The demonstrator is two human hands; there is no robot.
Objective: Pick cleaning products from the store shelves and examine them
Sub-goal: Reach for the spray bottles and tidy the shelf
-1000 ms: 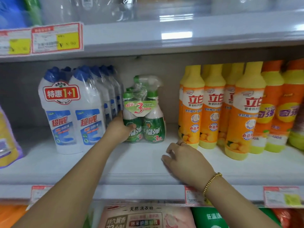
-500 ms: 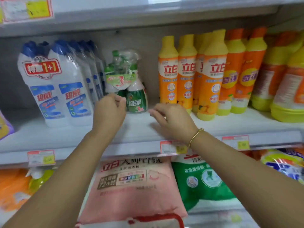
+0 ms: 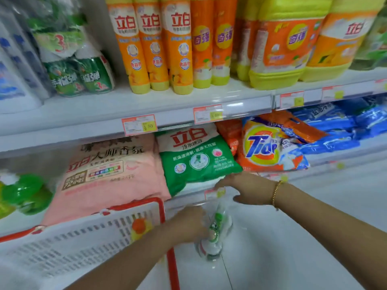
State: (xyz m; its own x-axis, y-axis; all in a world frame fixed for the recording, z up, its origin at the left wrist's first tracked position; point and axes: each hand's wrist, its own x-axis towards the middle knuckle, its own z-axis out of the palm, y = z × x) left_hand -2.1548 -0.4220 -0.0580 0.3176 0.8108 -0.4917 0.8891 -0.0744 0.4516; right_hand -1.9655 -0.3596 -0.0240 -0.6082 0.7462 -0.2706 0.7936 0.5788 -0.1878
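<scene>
Facing stocked shelves (image 3: 83,120) over white floor (image 3: 293,248), our left hand (image 3: 188,225) grips the wrapped bottle pack (image 3: 215,229), long axis near upright, ends blurred; right hand (image 3: 249,189) splayed, empty.

A shop: price tags (image 3: 139,124) on stocked detergent shelves (image 3: 83,114).

Motion smears the wrapped bottle (image 3: 215,231) gripped by the left hand (image 3: 188,225); its label is unreadable. The top edge crops the orange bottles (image 3: 155,45), the left edge the white bottles (image 3: 12,80). Print on the price tags (image 3: 139,124) is too small to read.
</scene>
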